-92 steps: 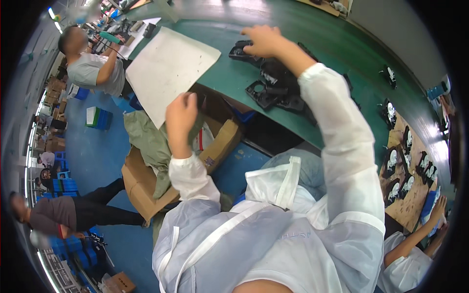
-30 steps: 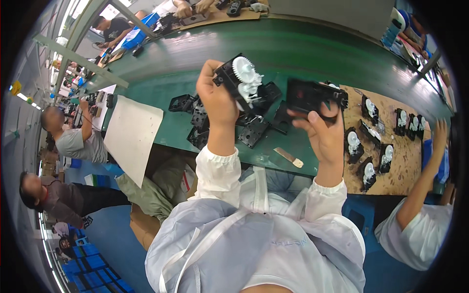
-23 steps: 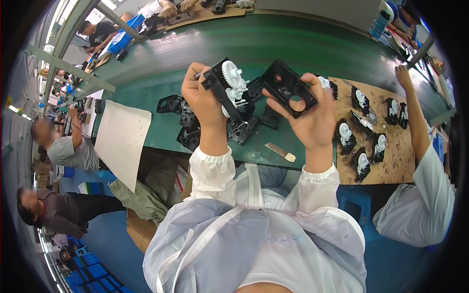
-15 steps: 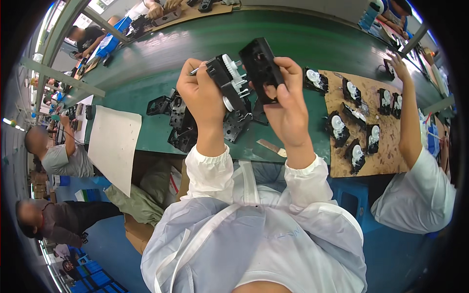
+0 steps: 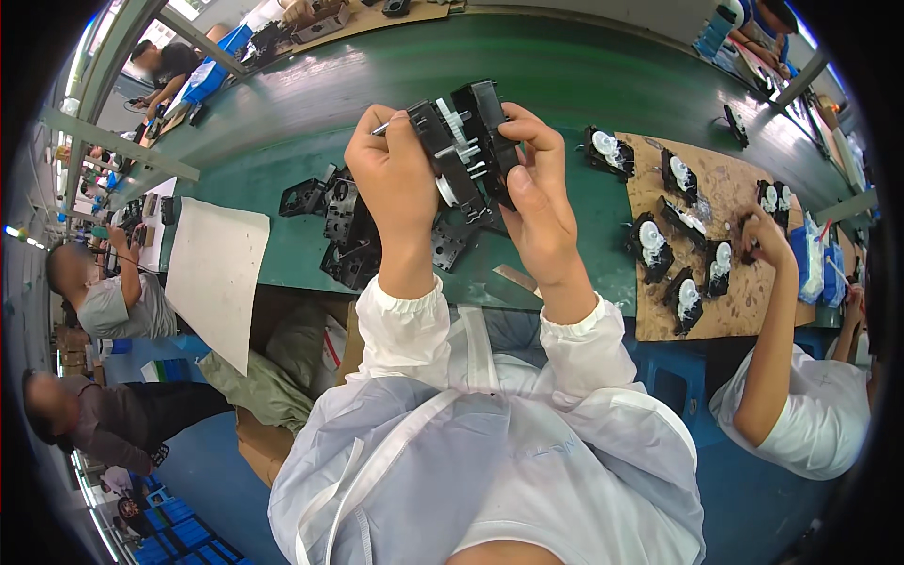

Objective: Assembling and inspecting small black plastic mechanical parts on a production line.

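My left hand (image 5: pixel 391 179) is closed on a black gear housing (image 5: pixel 443 155) with white gears and pins standing out of its right side. In my right hand (image 5: pixel 544 193) is a black plastic cover (image 5: pixel 486 118), gripped between thumb and fingers. Both parts are raised above the green bench, tilted, with the cover close against the gear side of the housing. Whether they touch cannot be made out. Several black plastic housings (image 5: pixel 350 221) lie in a pile left of and behind my left wrist. A flat metal strip (image 5: pixel 516 280) rests near my right wrist.
To the right, a brown board (image 5: pixel 603 315) carries several black gear assemblies (image 5: pixel 650 240) with white gears. A co-worker's hand (image 5: pixel 765 235) reaches over that board. A white sheet (image 5: pixel 218 273) hangs over the bench edge at left. Blue stools (image 5: pixel 673 377) stand below the board.
My right hand has brought the cover left, closer to the housing's gear side. The co-worker's raised hand has come down onto the board, and one assembly now lies farther off at the upper right.
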Demonstrator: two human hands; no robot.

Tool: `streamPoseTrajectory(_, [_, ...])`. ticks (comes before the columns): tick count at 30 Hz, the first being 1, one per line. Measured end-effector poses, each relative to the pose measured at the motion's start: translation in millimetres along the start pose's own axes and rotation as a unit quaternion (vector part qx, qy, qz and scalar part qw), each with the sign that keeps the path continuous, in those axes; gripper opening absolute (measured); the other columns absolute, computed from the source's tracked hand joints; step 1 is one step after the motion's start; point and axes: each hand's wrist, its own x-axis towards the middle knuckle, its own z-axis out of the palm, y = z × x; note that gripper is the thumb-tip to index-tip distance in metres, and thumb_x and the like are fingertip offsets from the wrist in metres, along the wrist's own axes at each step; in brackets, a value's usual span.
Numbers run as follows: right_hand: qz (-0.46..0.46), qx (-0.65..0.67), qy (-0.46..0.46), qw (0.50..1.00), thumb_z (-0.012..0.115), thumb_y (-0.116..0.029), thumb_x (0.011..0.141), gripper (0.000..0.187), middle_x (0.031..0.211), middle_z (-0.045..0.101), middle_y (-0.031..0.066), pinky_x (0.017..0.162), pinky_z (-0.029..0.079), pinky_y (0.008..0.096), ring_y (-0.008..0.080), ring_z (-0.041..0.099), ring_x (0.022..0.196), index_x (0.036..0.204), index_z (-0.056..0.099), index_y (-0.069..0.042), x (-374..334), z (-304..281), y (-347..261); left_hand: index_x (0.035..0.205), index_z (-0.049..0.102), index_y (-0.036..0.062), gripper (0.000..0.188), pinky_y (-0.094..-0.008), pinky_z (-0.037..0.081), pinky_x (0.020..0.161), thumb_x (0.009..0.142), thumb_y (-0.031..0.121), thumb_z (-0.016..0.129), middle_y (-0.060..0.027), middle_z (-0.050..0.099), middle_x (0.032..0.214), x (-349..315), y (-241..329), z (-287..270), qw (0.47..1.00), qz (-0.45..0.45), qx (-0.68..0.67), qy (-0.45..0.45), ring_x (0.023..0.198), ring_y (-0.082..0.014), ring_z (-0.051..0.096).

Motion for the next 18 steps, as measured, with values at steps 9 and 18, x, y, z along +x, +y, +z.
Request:
streamPoseTrajectory(9, [-0.005,-0.053,-0.018,0.998,0.043,-0.024,0.100,0.042,0.148,0.031,0.0136,0.100,0.035,0.0351,0.0243,0.045,0.117,0.138,0.039,-0.004,-2.0,-3.9,1.4,0.073,0.048,0.0062,0.021,-0.0225,0.031,0.044,0.093,0.010,0.050,-0.0001,0.050,0.055,-3.0,0.2,3.1,1.000,0.001,0.024,0.004,0.045,-0.0069,0.038])
streamPoseTrajectory(18, [-0.008,-0.073,-0.019,0.997,0.039,-0.032,0.105,0.048,0.140,0.038,0.0135,0.104,0.033,0.0372,0.0235,0.044,0.118,0.143,0.033,-0.003,-4.2,-8.7,7.2,0.071,0.047,0.0055,0.021,-0.0237,0.031,0.044,0.092,0.009,0.050,-0.0001,0.048,0.054,-9.3,-1.9,1.4,0.994,0.011,0.111,0.019,0.046,-0.0074,0.036])
